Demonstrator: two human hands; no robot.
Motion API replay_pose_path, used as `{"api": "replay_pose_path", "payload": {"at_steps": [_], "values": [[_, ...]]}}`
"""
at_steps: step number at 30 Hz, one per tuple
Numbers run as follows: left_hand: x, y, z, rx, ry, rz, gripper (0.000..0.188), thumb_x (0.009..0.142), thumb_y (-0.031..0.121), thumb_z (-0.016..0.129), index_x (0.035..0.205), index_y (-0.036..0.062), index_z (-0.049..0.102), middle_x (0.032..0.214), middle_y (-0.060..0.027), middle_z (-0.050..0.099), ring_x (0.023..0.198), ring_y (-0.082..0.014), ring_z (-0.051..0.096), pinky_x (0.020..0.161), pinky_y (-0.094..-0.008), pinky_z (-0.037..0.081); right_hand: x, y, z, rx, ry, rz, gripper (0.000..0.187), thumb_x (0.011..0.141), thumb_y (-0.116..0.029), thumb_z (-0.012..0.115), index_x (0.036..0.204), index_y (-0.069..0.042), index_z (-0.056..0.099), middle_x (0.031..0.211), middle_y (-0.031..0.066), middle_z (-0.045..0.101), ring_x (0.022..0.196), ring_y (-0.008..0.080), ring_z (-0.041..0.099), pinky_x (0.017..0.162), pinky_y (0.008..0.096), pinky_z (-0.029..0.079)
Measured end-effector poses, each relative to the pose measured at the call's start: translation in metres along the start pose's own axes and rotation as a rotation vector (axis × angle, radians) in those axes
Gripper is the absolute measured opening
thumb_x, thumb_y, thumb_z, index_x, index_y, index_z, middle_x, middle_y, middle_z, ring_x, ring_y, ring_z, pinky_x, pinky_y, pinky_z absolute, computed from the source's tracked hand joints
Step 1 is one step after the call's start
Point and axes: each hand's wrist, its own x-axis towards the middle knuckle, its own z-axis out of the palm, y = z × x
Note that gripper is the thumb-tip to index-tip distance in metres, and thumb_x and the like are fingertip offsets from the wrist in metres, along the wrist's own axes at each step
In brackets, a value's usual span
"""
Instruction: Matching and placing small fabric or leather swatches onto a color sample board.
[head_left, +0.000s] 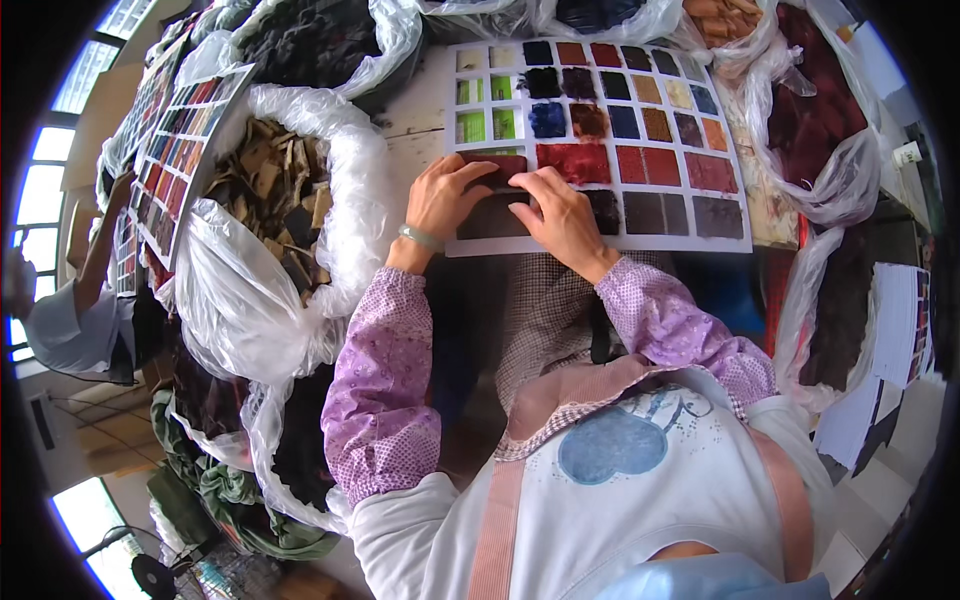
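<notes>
Blue fabric (720, 582) nearest, both hands (440, 208) (562, 215) touch a maroon swatch (508, 164), grip closure unclear, below green labels (470, 127).

Sleeves (385, 385): purple, patterned. Left-wrist bangle (421, 238): pale green. Shirt (640, 510): white; print (612, 447): blue, at 5 o'clock in view. Straps (497, 525): pink.

Bare left hand (440, 205) and bare right hand (562, 222) angled toward each other

The left forearm (382, 365) and right forearm (672, 305), in purple patterned fabric sleeves, reach forward from bent elbows. A smooth, pale green bangle (421, 238) circles the left wrist (408, 258). Both backs face up, fingers bent; the right thumb lies below its index finger. The two hands' fingertips are near, a narrow gap between.
</notes>
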Motion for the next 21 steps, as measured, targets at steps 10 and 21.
{"api": "replay_pose_path", "payload": {"at_steps": [10,21], "values": [[-0.001,0.006,0.010,0.073,0.257,-0.206,0.036,0.066,0.013,0.067,0.101,0.0163,0.063,0.081,-0.0069,0.061,0.084,-0.0273,0.055,0.076,-0.0349,0.045,0.026,0.025,0.013,-0.195,-0.006,0.180,0.024,0.071,-0.008,0.062,0.090,-0.006,0.049,0.081,0.0141,0.057,0.072,0.0331,0.058,0.061,0.0412,0.048],[-0.031,0.010,0.038,0.391,-0.138,-0.188,0.060,0.083,0.040,0.048,0.131,0.0093,0.032,0.135,-0.0131,0.032,0.124,-0.0380,0.026,0.094,-0.0604,0.021,0.025,0.023,0.018,-0.606,-0.114,-0.001,0.009,0.076,-0.013,0.049,0.080,-0.007,0.054,0.079,0.0077,0.056,0.059,0.0251,0.061,0.051,0.0390,0.048]]}}
